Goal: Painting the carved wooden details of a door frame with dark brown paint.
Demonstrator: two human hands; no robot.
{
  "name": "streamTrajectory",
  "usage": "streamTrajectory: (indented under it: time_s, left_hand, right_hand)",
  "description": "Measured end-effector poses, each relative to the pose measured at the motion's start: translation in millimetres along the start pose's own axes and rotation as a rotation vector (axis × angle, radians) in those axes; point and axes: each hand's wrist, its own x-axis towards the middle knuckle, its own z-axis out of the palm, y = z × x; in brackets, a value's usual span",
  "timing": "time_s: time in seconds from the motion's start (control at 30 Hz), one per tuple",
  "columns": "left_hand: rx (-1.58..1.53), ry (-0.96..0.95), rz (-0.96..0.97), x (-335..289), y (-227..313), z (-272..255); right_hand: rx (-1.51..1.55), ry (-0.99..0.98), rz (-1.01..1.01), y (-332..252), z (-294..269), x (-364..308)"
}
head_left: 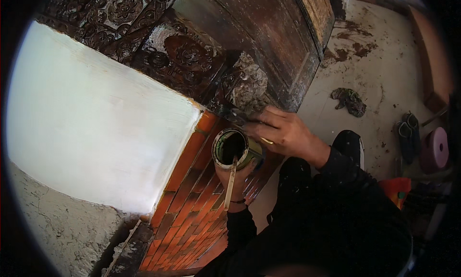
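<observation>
My left hand [225, 178] is wrapped round an open paint can [252, 154] from below. The can holds dark, nearly black liquid, and its rim is smeared. A pale wooden stick [230, 183] stands tilted in it and leans out over the near rim. Just above the can, my right hand [278, 133], with a gold ring, is closed at the lower corner of the carved dark wood [187, 61]. Its fingertips are by a dark smeared piece that I cannot make out. A rough greyish patch [249, 80] lies just beyond those fingers.
A white wall panel [101, 118] and orange brickwork [185, 195] meet below the carving. A dark wooden door [259, 32] is beyond it. On the stained floor [312, 104] lie a dirty crumpled cloth [349, 101], dark shoes [407, 135] and a round pink object [434, 149].
</observation>
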Motion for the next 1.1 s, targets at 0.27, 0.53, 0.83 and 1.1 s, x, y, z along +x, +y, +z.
streamTrajectory:
  time_s: [0.27, 0.53, 0.83, 1.1]
  left_hand:
    - [-0.007, -0.005, 0.011, 3, 2, 1]
    - [-0.025, 0.007, -0.025, -1, 0, -1]
    - [-0.086, -0.062, -0.009, -4, -8, 1]
    - [-0.134, -0.059, 0.114, -7, 9, 15]
  right_hand:
    - [0.041, 0.023, 0.019, 2, -11, 9]
    - [0.016, 0.059, 0.097, 0, -10, 20]
    - [0.069, 0.084, 0.097, -23, -6, 13]
    - [-0.004, 0.076, 0.134, -40, 16, 17]
